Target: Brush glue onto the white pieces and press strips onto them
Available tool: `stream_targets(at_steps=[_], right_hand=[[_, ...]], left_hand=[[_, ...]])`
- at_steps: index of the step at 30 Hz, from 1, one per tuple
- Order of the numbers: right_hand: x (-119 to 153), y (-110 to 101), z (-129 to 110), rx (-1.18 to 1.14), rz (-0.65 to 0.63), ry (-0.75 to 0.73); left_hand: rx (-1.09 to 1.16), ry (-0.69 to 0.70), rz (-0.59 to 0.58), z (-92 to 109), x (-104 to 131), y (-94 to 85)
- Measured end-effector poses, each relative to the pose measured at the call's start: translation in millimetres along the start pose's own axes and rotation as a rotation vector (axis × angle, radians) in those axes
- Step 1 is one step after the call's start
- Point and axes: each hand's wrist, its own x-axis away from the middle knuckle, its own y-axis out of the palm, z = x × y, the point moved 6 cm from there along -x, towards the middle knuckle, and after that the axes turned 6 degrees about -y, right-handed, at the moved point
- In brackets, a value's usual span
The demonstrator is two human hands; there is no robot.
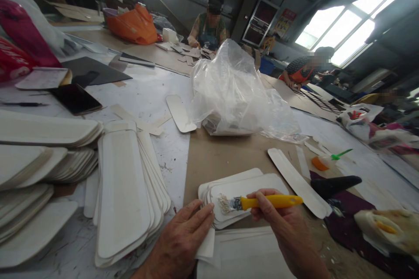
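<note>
My right hand [278, 218] is closed around the yellow handle of a brush [271, 202]. The brush's bristles rest on the top piece of a small fanned stack of white rounded boards [252, 185]. My left hand [183, 235] lies at the left end of that stack, its fingertips on the boards' edge and its fingers extended. Below the stack are more white sheets [245, 255], partly under my hands. To the left stands a taller pile of long white boards [122, 192].
More board stacks [39, 128] fill the left, with a phone [76, 99] behind. A clear plastic bag [229, 91] stands mid-table. On the right lie a long white strip [297, 181], an orange glue bottle [322, 162] and dark scissor-like handles [338, 185]. Two people work farther back.
</note>
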Motion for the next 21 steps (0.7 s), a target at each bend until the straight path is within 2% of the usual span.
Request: stream_targets(at_steps=[4,8,11,15,18,21], right_hand=[[0.1,-2.5,-4.3,0.057,0.047,-0.019],[0.4,6.7,-4.8,0.019,0.013,-0.009],[-2.7,7.1,-1.7,0.028,0.013,-0.004],[-10.0,-11.0,4.1,0.116,0.085,0.013],[-15.8,-29.6,5.8,0.204,0.136,0.019],[-20.7,-48.2,7.8,0.295,0.181,0.036]], left_hand=[[-0.008,0.016,0.007,-1.0,-4.8,-2.3],[-0.058,0.055,0.031,-0.3,-11.8,-9.0],[-0.091,0.082,0.035,-1.0,-12.0,-7.3],[-0.081,0.067,0.069,-4.5,-5.5,-2.6],[-0.091,0.039,0.003,-6.6,-2.5,0.4],[-0.097,0.067,-0.028,-7.3,-2.0,-0.6]])
